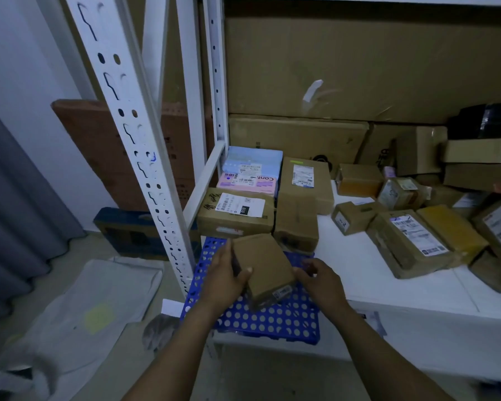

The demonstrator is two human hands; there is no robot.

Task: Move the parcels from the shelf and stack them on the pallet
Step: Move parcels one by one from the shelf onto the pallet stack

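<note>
Since it looks light and stiff, the box (262, 264), lower centre, needs only side grips: left hand (223, 282) clasps one edge, right hand (318, 280) curls on the other.

A grey curtain (18, 204) is hung along the left edge, its folds reaching the floor (93, 246). A pale crumpled sheet (78, 285) is spread on the floor beside it, marked with a yellow patch (97, 318). A large brown cardboard box (99, 146) is leaned against the white wall (26, 68), and a dark blue box (122, 230) is set in front of it, lower down. A small white slip (171, 307) is seen right of the sheet.
</note>
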